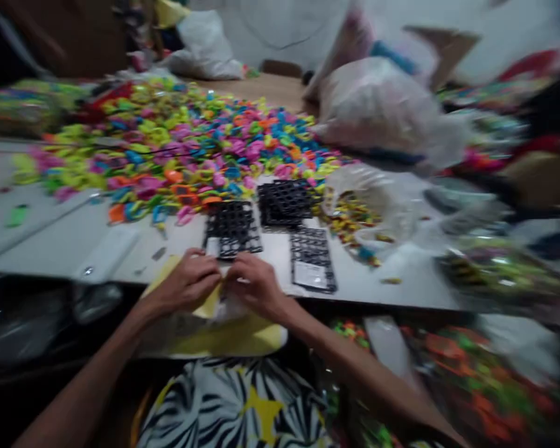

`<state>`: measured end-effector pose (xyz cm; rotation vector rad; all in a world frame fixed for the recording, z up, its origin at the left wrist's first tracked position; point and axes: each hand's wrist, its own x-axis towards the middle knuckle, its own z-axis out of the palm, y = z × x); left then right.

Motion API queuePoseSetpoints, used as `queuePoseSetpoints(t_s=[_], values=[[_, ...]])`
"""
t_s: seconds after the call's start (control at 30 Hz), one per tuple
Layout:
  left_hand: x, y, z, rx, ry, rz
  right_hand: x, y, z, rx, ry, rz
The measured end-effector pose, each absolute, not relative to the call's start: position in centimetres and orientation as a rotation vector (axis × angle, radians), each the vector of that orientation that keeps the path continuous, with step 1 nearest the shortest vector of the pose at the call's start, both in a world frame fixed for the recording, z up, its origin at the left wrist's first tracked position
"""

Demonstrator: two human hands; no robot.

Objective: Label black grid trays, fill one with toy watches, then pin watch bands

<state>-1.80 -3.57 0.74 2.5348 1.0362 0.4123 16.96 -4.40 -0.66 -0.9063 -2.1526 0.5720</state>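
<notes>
At the front edge of the table, my left hand (196,278) and my right hand (254,283) are close together, fingers curled in and pinched. What sits between the fingertips is too blurred to make out. Just beyond them lies a black lattice-like plastic frame (233,227). Behind it to the right is a stack of similar black frames (284,202). A third black frame with a white label (312,258) lies right of my right hand. Under my hands, a yellow and whitish sheet (228,339) drapes over my lap.
A big heap of small bright plastic pieces (205,143) spreads across the table's back. To the right, an open clear bag (382,193) spills small yellow-red pieces (354,218). Full white sacks (378,106) stand behind. More bagged colourful pieces (485,373) lie below at right.
</notes>
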Motion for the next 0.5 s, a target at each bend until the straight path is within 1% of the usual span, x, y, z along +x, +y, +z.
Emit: queuePoseSetpoints(t_s=[0.1, 0.17, 0.37, 0.5], values=[[-1.6, -3.0, 0.8, 2.371, 1.074, 0.316, 17.4, -3.9, -0.8, -0.833, -1.939, 0.892], [-1.7, -2.9, 0.5, 2.289, 1.119, 0.333, 17.6, -3.8, -0.6, -0.811, -1.911, 0.992], [-1.8, -2.4, -0.6, 2.217, 1.163, 0.349, 17.6, -3.7, -1.3, -0.945, -1.952, 0.991], [-1.5, -2.4, -0.2, 2.282, 1.194, 0.389, 17.8, -3.7, -0.8, -1.133, -2.059, 0.827]])
